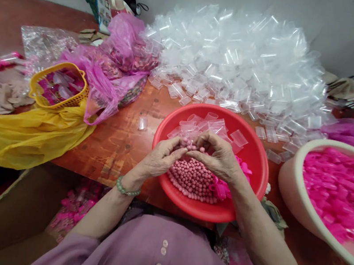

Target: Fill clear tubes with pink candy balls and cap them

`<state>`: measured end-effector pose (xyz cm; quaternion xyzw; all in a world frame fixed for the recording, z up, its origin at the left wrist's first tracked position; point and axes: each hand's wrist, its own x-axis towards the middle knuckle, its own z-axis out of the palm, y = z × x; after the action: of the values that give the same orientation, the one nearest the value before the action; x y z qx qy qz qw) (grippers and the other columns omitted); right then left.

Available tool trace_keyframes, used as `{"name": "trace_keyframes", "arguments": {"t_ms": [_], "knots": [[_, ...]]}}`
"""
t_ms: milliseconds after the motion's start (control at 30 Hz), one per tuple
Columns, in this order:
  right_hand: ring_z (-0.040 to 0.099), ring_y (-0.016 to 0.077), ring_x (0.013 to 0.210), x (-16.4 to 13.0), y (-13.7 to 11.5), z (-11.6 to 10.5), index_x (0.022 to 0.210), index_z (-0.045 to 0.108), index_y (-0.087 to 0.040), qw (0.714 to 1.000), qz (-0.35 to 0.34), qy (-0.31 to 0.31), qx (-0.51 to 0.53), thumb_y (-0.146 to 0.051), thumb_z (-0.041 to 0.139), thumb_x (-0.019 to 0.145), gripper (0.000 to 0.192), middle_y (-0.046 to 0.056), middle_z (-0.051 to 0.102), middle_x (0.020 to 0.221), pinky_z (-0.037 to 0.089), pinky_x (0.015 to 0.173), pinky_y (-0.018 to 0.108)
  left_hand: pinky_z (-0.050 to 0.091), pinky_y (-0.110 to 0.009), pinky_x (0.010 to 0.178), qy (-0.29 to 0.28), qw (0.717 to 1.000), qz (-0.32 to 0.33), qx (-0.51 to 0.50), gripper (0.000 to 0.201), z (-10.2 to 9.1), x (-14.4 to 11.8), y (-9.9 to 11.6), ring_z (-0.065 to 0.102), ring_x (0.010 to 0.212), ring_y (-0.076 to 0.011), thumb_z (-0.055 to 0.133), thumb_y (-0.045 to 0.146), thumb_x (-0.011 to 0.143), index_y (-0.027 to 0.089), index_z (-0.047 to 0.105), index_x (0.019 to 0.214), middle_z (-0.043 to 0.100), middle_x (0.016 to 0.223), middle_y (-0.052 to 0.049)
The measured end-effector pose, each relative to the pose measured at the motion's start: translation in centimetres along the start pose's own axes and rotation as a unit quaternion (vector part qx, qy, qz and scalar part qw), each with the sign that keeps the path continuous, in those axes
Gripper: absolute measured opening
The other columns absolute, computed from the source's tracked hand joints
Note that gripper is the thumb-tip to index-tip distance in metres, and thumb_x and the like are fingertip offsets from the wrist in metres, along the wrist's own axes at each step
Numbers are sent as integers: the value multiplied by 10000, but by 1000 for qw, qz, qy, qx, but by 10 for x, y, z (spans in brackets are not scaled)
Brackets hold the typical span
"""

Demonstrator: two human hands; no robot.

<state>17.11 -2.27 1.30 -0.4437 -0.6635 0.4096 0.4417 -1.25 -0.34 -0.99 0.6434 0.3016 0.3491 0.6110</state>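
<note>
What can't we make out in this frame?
All head view:
- Held beads: partly covered by the left hand and right hand.
- Red bowl: floor mostly hidden by bead pile and clear pieces.
- White tub: cut off by right edge.
- Purple bag: contents too blurred.

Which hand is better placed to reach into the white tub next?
Probably the right hand: it is nearer the white tub; the left hand is farther across the red basin. Both are on pink beads, so the right may need freeing first.
</note>
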Motion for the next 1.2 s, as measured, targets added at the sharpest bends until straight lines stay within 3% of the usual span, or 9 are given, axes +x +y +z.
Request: {"name": "trace_keyframes", "arguments": {"t_ms": [100,233,367,533,600,700,900,1067,1200], "knots": [[496,94,598,2,-1,-1,732,445,-217,998,30,5,52,-496,832,668,482,-24,571,759,433,543,241,478,-269,854,7,999,2,-46,217,0,1,-1,600,891,-148,593,373,899,159,558,904,636,931,-41],[542,128,655,3,-5,-8,771,543,-206,1000,27,10,-9,-519,801,697,412,-8,592,738,463,608,268,509,-263,819,19,990,-10,-141,276,2,2,1,617,855,-137,682,401,841,164,553,903,633,915,-31],[559,148,685,3,-3,-14,773,588,-198,993,-16,0,-121,-556,675,812,370,12,620,726,458,665,290,531,-243,785,18,984,-8,-178,311,4,-2,4,622,800,-114,767,363,771,162,570,903,625,862,-6],[545,157,631,1,7,-15,729,563,-201,971,-86,2,-221,-642,338,952,543,30,584,678,429,623,300,536,-264,775,7,986,1,-166,311,4,-4,3,638,776,-130,785,350,746,150,614,912,640,820,-9],[571,167,650,0,8,-15,770,582,-202,967,-105,3,-233,-620,289,973,549,38,592,692,446,639,305,526,-280,807,8,991,-4,-137,270,4,-3,0,636,812,-140,763,335,765,147,620,895,640,837,-14],[608,172,696,-1,8,-11,877,615,-209,964,-121,3,-235,-537,312,998,463,45,629,742,483,682,308,499,-287,846,17,996,-8,-82,204,3,0,-4,611,845,-143,730,296,790,139,631,874,638,856,-21],[665,173,808,0,4,-4,1014,637,-216,962,-175,-12,-208,-290,477,975,181,65,714,919,522,745,310,497,-279,796,0,998,-19,-65,201,3,-1,0,565,786,-134,716,290,785,134,644,889,602,815,-15],[669,160,784,0,0,-5,1019,657,-211,960,-202,-28,-193,-230,529,956,144,56,721,884,522,732,290,484,-268,765,-41,997,-21,-68,218,0,-1,5,559,784,-133,714,298,777,124,658,895,593,812,-17],[662,155,778,2,-1,-8,1009,674,-206,957,-214,-60,-184,-209,544,947,144,54,715,866,519,719,284,478,-266,757,-62,997,-15,-38,282,-2,0,3,564,779,-136,687,280,801,114,666,1027,613,820,-25]]}}
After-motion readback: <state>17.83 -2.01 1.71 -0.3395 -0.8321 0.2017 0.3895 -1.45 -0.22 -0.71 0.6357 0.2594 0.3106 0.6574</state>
